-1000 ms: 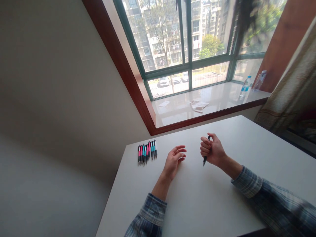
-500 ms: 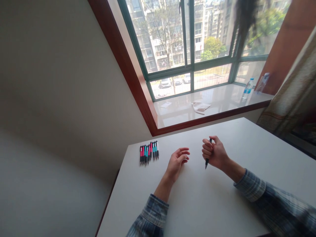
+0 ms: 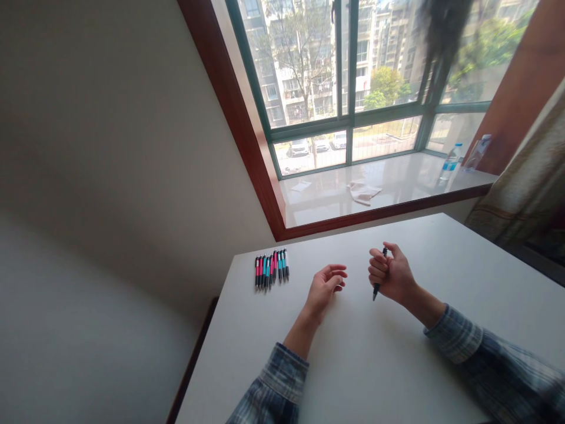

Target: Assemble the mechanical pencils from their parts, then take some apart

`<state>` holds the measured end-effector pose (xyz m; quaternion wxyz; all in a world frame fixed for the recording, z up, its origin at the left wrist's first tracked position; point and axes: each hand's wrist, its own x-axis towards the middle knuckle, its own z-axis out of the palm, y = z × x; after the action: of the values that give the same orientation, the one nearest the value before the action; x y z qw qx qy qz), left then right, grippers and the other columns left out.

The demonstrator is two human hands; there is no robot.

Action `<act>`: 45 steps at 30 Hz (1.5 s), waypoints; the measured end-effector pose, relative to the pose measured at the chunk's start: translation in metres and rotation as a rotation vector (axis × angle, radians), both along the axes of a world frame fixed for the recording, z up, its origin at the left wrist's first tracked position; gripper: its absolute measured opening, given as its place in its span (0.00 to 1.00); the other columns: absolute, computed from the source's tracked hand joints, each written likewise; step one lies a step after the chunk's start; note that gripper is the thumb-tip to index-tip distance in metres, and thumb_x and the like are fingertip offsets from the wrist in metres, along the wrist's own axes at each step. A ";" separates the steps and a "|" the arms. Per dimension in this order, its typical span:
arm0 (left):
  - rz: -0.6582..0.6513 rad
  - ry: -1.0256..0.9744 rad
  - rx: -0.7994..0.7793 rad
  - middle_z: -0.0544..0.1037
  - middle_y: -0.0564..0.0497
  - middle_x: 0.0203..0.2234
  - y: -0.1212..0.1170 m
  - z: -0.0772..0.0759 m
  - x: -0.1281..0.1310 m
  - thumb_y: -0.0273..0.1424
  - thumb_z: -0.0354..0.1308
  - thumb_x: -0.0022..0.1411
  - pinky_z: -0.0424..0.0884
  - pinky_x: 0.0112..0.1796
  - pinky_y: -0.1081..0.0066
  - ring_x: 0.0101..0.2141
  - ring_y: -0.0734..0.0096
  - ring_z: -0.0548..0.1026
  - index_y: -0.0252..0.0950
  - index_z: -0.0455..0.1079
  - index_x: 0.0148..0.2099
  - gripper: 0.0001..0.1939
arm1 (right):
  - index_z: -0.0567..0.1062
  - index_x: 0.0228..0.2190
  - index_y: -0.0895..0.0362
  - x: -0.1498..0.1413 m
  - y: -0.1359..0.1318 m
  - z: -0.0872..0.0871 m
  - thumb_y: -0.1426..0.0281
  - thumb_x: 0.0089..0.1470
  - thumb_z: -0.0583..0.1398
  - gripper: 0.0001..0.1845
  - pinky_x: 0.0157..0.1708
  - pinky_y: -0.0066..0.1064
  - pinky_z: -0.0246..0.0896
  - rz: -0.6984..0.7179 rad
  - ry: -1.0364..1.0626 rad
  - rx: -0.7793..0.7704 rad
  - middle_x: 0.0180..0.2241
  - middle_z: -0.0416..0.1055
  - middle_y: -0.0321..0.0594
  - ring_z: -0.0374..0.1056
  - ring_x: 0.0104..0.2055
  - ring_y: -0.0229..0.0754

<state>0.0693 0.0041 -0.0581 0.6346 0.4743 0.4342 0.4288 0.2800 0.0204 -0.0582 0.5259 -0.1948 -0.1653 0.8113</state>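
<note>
My right hand [image 3: 392, 274] is closed in a fist round a dark pen [image 3: 378, 281], held upright with its tip just above the white table [image 3: 353, 365]. Its thumb rests at the pen's top end. My left hand [image 3: 326, 286] lies on the table a little to the left, fingers loosely curled and apart, holding nothing. A row of several pink and teal pens [image 3: 271, 268] lies side by side near the table's far left corner, well left of my left hand.
Beyond the table is a wide window sill [image 3: 397, 188] with a crumpled white cloth [image 3: 362, 192], a small paper [image 3: 301, 186] and a water bottle [image 3: 450, 160]. A curtain [image 3: 525, 188] hangs at the right. A bare wall runs along the left.
The view has drifted, so everything sits slightly further right and lower. Both hands keep the same pose, the right still gripping the pen.
</note>
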 end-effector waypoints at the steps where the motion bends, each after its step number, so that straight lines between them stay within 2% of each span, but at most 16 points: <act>1: 0.009 -0.003 -0.003 0.78 0.46 0.39 0.000 0.000 0.000 0.28 0.63 0.52 0.66 0.38 0.68 0.33 0.71 0.72 0.36 0.78 0.44 0.16 | 0.54 0.19 0.54 0.000 0.000 0.000 0.56 0.58 0.58 0.25 0.14 0.27 0.33 -0.001 -0.006 0.000 0.14 0.41 0.25 0.32 0.17 0.32; 9: 0.011 0.018 -0.003 0.79 0.46 0.39 0.002 -0.001 0.001 0.27 0.61 0.52 0.67 0.38 0.68 0.32 0.71 0.72 0.36 0.79 0.44 0.16 | 0.53 0.18 0.53 0.002 -0.002 0.002 0.58 0.57 0.58 0.25 0.14 0.28 0.33 0.003 -0.017 0.012 0.15 0.39 0.25 0.31 0.17 0.33; 13: -0.007 0.095 0.063 0.80 0.46 0.37 0.001 -0.001 0.004 0.29 0.60 0.55 0.68 0.37 0.68 0.32 0.70 0.72 0.36 0.79 0.44 0.14 | 0.59 0.20 0.54 -0.002 -0.007 0.008 0.49 0.59 0.58 0.27 0.15 0.27 0.37 -0.022 -0.016 0.031 0.16 0.40 0.25 0.33 0.18 0.33; 15: -0.024 0.194 0.146 0.81 0.46 0.34 -0.001 0.000 0.006 0.33 0.61 0.59 0.68 0.36 0.68 0.30 0.69 0.72 0.36 0.80 0.44 0.13 | 0.64 0.23 0.54 -0.007 -0.008 0.010 0.49 0.59 0.58 0.25 0.17 0.26 0.45 -0.037 -0.004 0.051 0.17 0.44 0.26 0.39 0.18 0.33; 17: -0.026 0.309 0.256 0.82 0.45 0.34 -0.005 0.001 0.009 0.39 0.61 0.62 0.68 0.36 0.67 0.30 0.67 0.73 0.37 0.81 0.43 0.13 | 0.68 0.26 0.55 -0.012 -0.008 0.009 0.54 0.59 0.59 0.18 0.22 0.27 0.55 -0.064 -0.004 0.073 0.20 0.50 0.29 0.49 0.21 0.35; 19: -0.029 0.394 0.348 0.83 0.45 0.36 -0.009 0.003 0.011 0.42 0.61 0.63 0.69 0.36 0.66 0.31 0.65 0.74 0.38 0.82 0.42 0.15 | 0.69 0.27 0.55 -0.018 -0.005 0.005 0.62 0.56 0.60 0.11 0.28 0.29 0.62 -0.094 -0.043 0.082 0.22 0.55 0.32 0.56 0.25 0.37; 21: -0.059 0.439 0.391 0.84 0.46 0.35 -0.013 0.004 0.013 0.43 0.61 0.63 0.69 0.36 0.66 0.30 0.64 0.75 0.39 0.82 0.41 0.15 | 0.70 0.26 0.55 -0.022 -0.002 -0.001 0.68 0.53 0.61 0.06 0.30 0.29 0.63 -0.103 -0.090 0.078 0.23 0.57 0.33 0.58 0.27 0.37; 24: -0.120 0.494 0.411 0.82 0.48 0.30 -0.017 0.006 0.016 0.42 0.63 0.62 0.68 0.33 0.67 0.28 0.65 0.75 0.39 0.81 0.40 0.13 | 0.74 0.30 0.56 -0.025 -0.001 -0.010 0.69 0.54 0.63 0.03 0.33 0.30 0.65 -0.089 -0.157 0.076 0.27 0.64 0.35 0.62 0.30 0.38; 28: -0.116 0.514 0.431 0.82 0.49 0.30 -0.018 0.005 0.018 0.40 0.65 0.59 0.69 0.32 0.69 0.27 0.67 0.76 0.38 0.78 0.38 0.11 | 0.79 0.39 0.56 -0.026 -0.004 -0.014 0.65 0.54 0.68 0.11 0.37 0.31 0.67 -0.069 -0.310 0.150 0.33 0.71 0.38 0.66 0.35 0.39; 34: -0.038 0.547 0.423 0.81 0.52 0.29 -0.017 -0.001 0.019 0.42 0.69 0.55 0.72 0.33 0.70 0.28 0.67 0.78 0.39 0.74 0.37 0.14 | 0.80 0.43 0.56 -0.024 -0.007 -0.008 0.62 0.52 0.72 0.18 0.46 0.33 0.68 -0.033 -0.440 0.238 0.39 0.76 0.42 0.72 0.42 0.43; 38: 0.004 0.489 0.409 0.82 0.51 0.31 -0.015 0.001 0.019 0.39 0.65 0.61 0.73 0.33 0.71 0.28 0.69 0.80 0.38 0.75 0.39 0.10 | 0.79 0.43 0.56 -0.023 -0.006 -0.010 0.59 0.50 0.73 0.21 0.50 0.39 0.68 -0.072 -0.562 0.281 0.41 0.78 0.43 0.74 0.44 0.46; 42: 0.223 0.489 0.395 0.83 0.51 0.32 -0.006 0.009 0.006 0.38 0.61 0.64 0.73 0.32 0.72 0.29 0.68 0.81 0.40 0.71 0.49 0.13 | 0.78 0.47 0.55 -0.024 -0.006 -0.018 0.55 0.52 0.70 0.25 0.47 0.38 0.67 -0.069 -0.834 0.380 0.42 0.79 0.44 0.74 0.44 0.46; 45: 0.361 0.694 0.475 0.82 0.55 0.31 0.007 0.014 -0.013 0.34 0.61 0.65 0.72 0.35 0.72 0.30 0.69 0.80 0.44 0.65 0.60 0.23 | 0.79 0.46 0.55 -0.024 -0.006 -0.022 0.54 0.55 0.67 0.22 0.41 0.35 0.66 -0.017 -0.984 0.482 0.39 0.79 0.42 0.72 0.40 0.44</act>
<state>0.0564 0.0108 -0.0441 0.2405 0.6389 0.5865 0.4359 0.2560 0.0149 -0.0802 0.4226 -0.4267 -0.5714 0.5593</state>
